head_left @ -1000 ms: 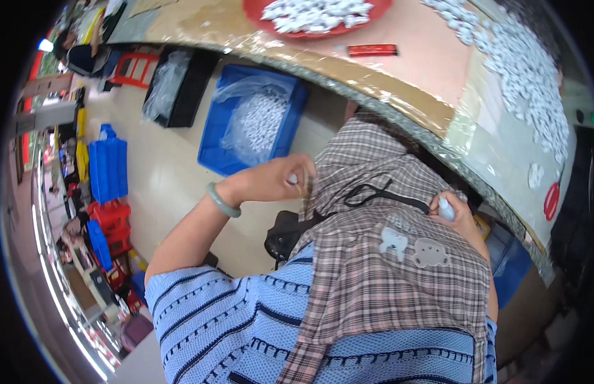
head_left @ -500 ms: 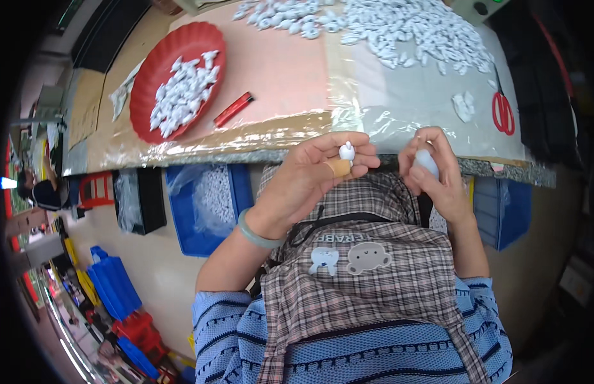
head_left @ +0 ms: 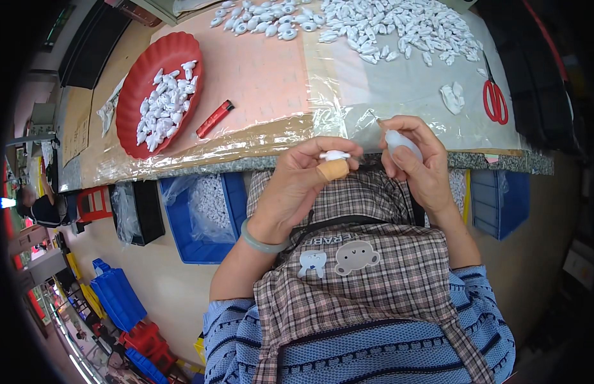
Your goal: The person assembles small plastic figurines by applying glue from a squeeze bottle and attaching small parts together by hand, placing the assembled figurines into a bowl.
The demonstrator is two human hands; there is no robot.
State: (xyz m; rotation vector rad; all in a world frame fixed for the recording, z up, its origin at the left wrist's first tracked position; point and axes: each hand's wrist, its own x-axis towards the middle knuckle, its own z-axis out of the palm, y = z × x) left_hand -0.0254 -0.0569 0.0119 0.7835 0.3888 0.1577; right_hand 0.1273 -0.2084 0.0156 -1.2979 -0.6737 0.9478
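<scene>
Between the thumb and fingers of my left hand (head_left: 303, 176) sits a small white figurine piece (head_left: 334, 155), held sideways over the table's front edge. That thumb wears a tan wrap. My right hand (head_left: 422, 160) is closed around a small translucent whitish squeeze bottle (head_left: 403, 143), just right of the piece and apart from it. A thin tip shows above the right fingers; what it belongs to is unclear. On the table at the left, a red fluted dish (head_left: 125, 105) holds many white figurine pieces (head_left: 166, 105).
A red lighter (head_left: 215, 119) lies right of the dish. Loose white pieces (head_left: 399, 29) cover the far table. Red-handled scissors (head_left: 495, 102) and a crumpled white tissue (head_left: 452, 98) lie at the right. Blue bins (head_left: 182, 246) stand below the table edge.
My left hand has turned the white piece from upright to sideways. My right hand has shifted left and tilted the bottle, still holding it. The whole view has shifted slightly.
</scene>
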